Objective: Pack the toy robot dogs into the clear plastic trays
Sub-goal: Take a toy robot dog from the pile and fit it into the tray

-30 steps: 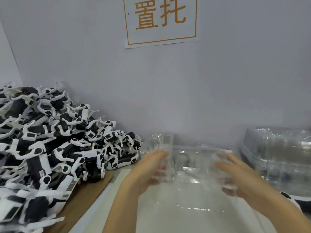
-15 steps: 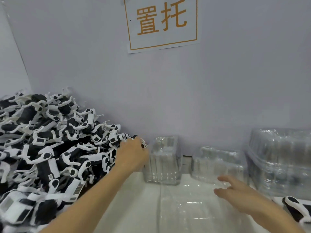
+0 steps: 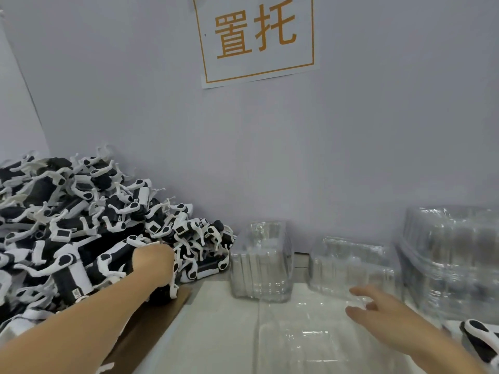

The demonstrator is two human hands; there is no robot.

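- The toy robot dogs lie in a big black and white pile at the left of the worktop, against the grey wall.
- My left hand is on the near right edge of this pile. It is seen from the back, and the fingers go down among the dogs, so I cannot tell if they grasp one or not.
- The pile rests on a brown cardboard sheet, which shows under my left forearm.
- To the right of the pile, just beside it, a stack of clear plastic trays stands upright on the worktop.
- Further right from the pile there is a lower clear tray, and then a tall stack of trays at the right edge.
- My right hand hovers in front of the lower tray, fingers released and spread, holding nothing.
- One more toy dog lies alone at the far right, well apart from the pile.
- On the wall above there is a white sign with orange characters.
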